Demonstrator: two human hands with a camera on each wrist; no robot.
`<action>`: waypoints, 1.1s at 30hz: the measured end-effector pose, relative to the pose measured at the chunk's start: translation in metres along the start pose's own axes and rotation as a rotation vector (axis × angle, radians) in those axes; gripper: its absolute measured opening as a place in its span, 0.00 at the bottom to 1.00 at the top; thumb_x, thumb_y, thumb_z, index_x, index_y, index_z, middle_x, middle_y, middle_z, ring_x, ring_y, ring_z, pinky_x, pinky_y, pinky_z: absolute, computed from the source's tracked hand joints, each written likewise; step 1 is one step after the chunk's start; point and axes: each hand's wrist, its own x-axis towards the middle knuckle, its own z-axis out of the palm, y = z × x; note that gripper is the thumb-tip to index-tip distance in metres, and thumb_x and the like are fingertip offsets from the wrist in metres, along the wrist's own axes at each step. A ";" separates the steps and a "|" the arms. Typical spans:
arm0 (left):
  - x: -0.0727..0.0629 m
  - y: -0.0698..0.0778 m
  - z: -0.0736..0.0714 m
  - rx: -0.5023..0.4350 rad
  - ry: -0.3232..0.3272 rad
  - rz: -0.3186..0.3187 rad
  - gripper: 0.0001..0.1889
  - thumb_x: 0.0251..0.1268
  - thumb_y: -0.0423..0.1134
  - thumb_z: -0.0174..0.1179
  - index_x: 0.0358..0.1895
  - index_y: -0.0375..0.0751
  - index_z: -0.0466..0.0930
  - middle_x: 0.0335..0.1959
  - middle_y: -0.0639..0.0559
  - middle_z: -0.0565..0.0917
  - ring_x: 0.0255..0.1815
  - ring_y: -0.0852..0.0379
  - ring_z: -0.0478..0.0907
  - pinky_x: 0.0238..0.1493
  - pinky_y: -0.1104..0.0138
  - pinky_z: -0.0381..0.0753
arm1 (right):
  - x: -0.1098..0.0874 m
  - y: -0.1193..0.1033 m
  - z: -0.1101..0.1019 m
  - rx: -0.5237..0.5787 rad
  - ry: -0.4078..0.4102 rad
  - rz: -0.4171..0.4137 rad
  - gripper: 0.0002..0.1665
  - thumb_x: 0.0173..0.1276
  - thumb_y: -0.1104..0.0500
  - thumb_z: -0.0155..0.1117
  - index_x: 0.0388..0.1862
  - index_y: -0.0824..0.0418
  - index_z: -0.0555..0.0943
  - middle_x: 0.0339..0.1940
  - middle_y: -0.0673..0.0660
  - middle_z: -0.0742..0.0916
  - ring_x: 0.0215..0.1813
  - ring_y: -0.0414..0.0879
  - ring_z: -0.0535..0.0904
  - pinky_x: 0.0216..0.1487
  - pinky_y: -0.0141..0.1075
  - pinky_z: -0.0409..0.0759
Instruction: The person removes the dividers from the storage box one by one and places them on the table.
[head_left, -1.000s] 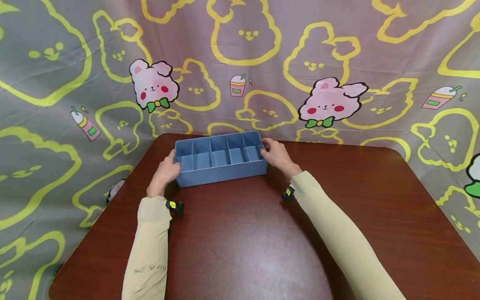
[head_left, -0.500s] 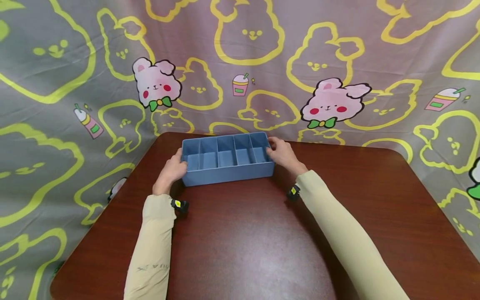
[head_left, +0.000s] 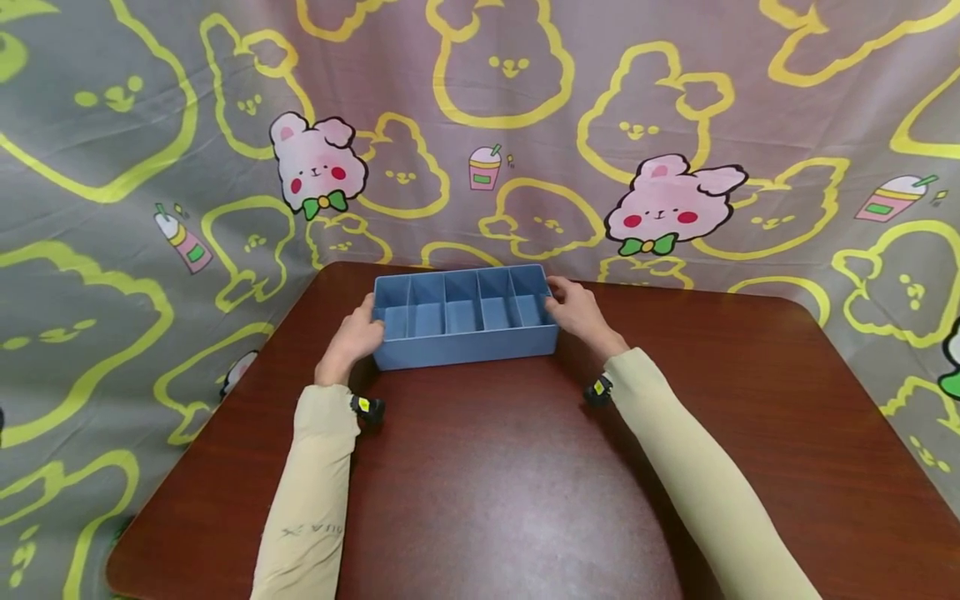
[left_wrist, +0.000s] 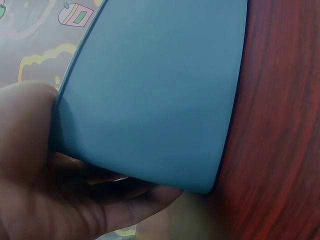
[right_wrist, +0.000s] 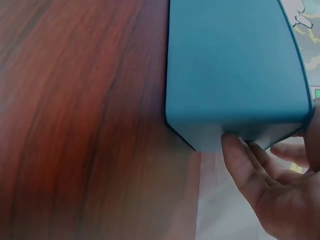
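Note:
A blue divided storage box [head_left: 465,347] stands near the back edge of the table, its several open compartments facing up with nothing visible in them. At its left end my left hand [head_left: 352,337] grips the short side, thumb at the rim. My right hand [head_left: 585,315] holds the opposite end in the same way. The left wrist view shows the box's long wall [left_wrist: 155,95] with fingers [left_wrist: 132,210] against its end. From the right wrist view, fingertips [right_wrist: 231,142] touch the other end wall, and the box's underside meets the tabletop.
The dark red-brown wooden table [head_left: 480,483] has rounded corners. Behind it and along its sides hangs a grey-pink curtain [head_left: 420,75] printed with yellow outlines and rabbit heads. It comes close to the table's back edge.
Both hands have shifted the box a little to the right along the table, and it sits slightly straighter. The head view has also drifted slightly. Both hands keep their grip.

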 end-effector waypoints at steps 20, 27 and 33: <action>0.001 0.008 0.009 -0.001 -0.014 0.035 0.35 0.75 0.40 0.36 0.80 0.40 0.31 0.81 0.42 0.42 0.81 0.42 0.43 0.78 0.46 0.46 | -0.009 0.022 -0.014 0.106 -0.078 0.022 0.31 0.75 0.57 0.53 0.75 0.57 0.64 0.56 0.67 0.82 0.32 0.51 0.81 0.35 0.45 0.84; -0.001 0.014 0.013 -0.018 -0.024 0.043 0.35 0.76 0.41 0.37 0.80 0.42 0.32 0.82 0.43 0.43 0.81 0.42 0.44 0.78 0.46 0.47 | -0.015 0.026 -0.020 0.109 -0.083 0.013 0.32 0.75 0.56 0.53 0.76 0.56 0.63 0.54 0.66 0.82 0.29 0.51 0.81 0.37 0.51 0.85; 0.002 0.016 0.017 -0.011 -0.003 0.050 0.35 0.75 0.40 0.38 0.80 0.42 0.34 0.81 0.41 0.48 0.80 0.41 0.48 0.77 0.46 0.50 | -0.019 0.028 -0.022 0.102 -0.078 0.014 0.32 0.75 0.56 0.53 0.77 0.55 0.62 0.51 0.65 0.82 0.28 0.52 0.81 0.35 0.50 0.85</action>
